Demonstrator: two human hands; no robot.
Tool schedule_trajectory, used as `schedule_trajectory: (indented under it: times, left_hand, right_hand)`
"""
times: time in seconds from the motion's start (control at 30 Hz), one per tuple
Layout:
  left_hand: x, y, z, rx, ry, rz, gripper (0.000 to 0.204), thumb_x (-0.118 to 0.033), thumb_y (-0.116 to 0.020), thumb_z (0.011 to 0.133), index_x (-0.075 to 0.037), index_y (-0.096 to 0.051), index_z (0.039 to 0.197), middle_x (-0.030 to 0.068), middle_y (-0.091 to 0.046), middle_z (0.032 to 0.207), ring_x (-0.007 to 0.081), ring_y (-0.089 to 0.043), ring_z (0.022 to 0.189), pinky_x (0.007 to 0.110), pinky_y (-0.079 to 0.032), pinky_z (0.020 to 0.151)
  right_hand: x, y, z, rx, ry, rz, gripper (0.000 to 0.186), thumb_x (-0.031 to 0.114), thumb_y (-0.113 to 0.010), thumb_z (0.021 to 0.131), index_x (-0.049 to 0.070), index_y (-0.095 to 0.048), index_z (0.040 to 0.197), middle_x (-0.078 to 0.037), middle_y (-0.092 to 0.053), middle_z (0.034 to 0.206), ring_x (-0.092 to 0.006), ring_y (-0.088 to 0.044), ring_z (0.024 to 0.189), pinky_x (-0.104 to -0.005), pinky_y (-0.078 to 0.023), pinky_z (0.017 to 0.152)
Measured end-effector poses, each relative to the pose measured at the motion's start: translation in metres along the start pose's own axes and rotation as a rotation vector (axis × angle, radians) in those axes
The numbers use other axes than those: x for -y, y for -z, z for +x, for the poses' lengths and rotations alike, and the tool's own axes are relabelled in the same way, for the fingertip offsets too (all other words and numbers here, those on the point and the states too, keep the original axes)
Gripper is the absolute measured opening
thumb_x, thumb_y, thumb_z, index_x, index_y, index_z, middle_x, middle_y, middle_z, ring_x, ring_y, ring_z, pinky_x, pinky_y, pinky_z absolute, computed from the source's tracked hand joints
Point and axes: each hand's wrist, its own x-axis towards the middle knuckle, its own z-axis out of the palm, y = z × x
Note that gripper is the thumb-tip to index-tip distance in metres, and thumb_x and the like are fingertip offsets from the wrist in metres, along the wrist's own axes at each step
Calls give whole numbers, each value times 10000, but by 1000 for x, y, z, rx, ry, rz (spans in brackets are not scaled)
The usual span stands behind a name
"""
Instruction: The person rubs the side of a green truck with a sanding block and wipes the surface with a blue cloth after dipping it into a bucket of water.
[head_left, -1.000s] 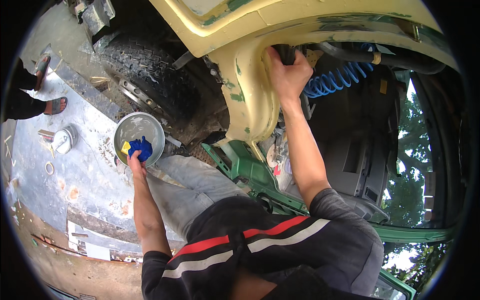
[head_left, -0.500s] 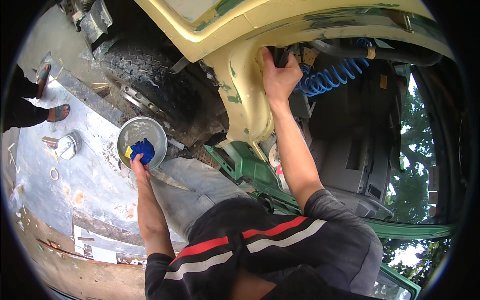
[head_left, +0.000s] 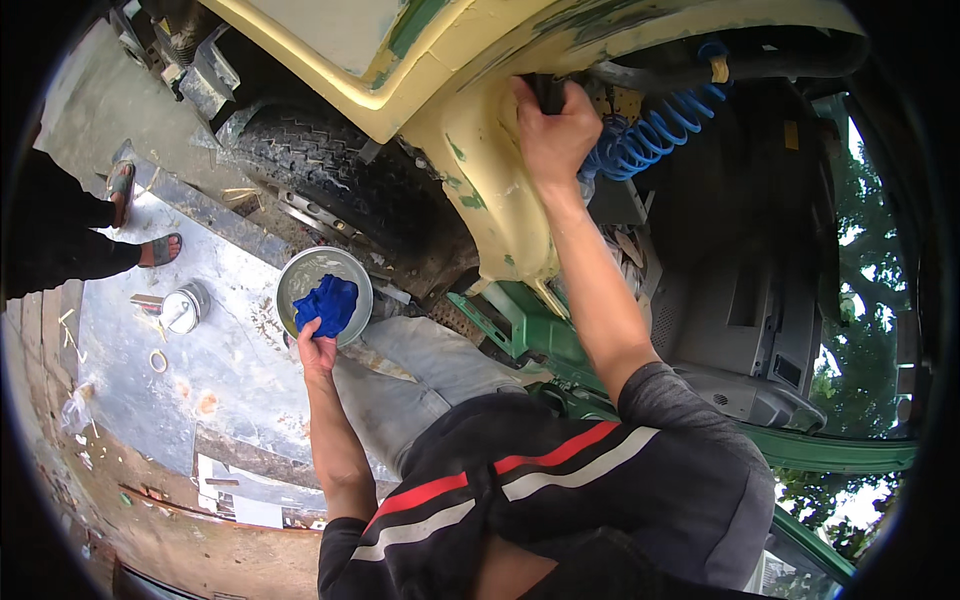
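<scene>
My left hand (head_left: pixel 318 350) grips a blue cloth (head_left: pixel 328 303) over a round metal bowl (head_left: pixel 300 272) that sits on the ground beside a large black tyre (head_left: pixel 350 190). My right hand (head_left: pixel 552 135) is raised and closed around a dark bar or edge at the top of the yellow painted vehicle body panel (head_left: pixel 480 150), just left of a coiled blue hose (head_left: pixel 650 135). My black shirt with red and white stripes fills the lower middle.
Another person's sandalled feet (head_left: pixel 140 215) stand at the left on the concrete. A small metal tin (head_left: pixel 185 305) and a ring lie near them. A green frame member (head_left: pixel 520 335) runs under the yellow panel. Grey vehicle parts and trees are at the right.
My left hand has lifted the blue cloth higher in the bowl and bunched it. My right hand has kept its grip on the vehicle; my view has shifted slightly.
</scene>
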Motion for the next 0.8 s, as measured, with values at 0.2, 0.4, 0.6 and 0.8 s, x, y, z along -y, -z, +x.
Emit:
schedule_trajectory:
  times: [0.2,0.4,0.6,0.8]
  left_hand:
    - [-3,-24,-13,40,3,44,446,28,-610,847,27,-592,1292,147,-669,1270,302,-656,1166,451,-519,1057]
    - [-1,-39,-11,36,-86,230,424,-4,-652,834,36,-617,1255,141,-689,1214,277,-681,1092,402,-536,1006]
    - [-8,-90,-27,209,-130,259,560,-49,-629,856,33,-495,1394,177,-605,1358,332,-571,1283,457,-395,1164]
    - [-11,-164,-54,378,-138,98,649,-22,-627,817,-9,-434,1437,193,-513,1460,372,-469,1386,533,-332,1203]
  right_hand:
    - [14,3,13,10,-71,-40,404,319,-881,710,1,-634,738,-191,-643,738,-424,-638,700,-474,-480,625]
    - [18,6,9,-2,-56,-36,378,283,-877,724,-1,-628,737,-197,-643,734,-423,-632,679,-474,-478,610]
    - [3,-2,-12,43,-49,-175,412,322,-851,749,5,-587,737,-199,-643,782,-419,-628,707,-481,-478,621]
    - [24,29,11,149,-137,12,376,290,-836,761,-6,-604,754,-192,-636,781,-420,-630,713,-472,-483,634]
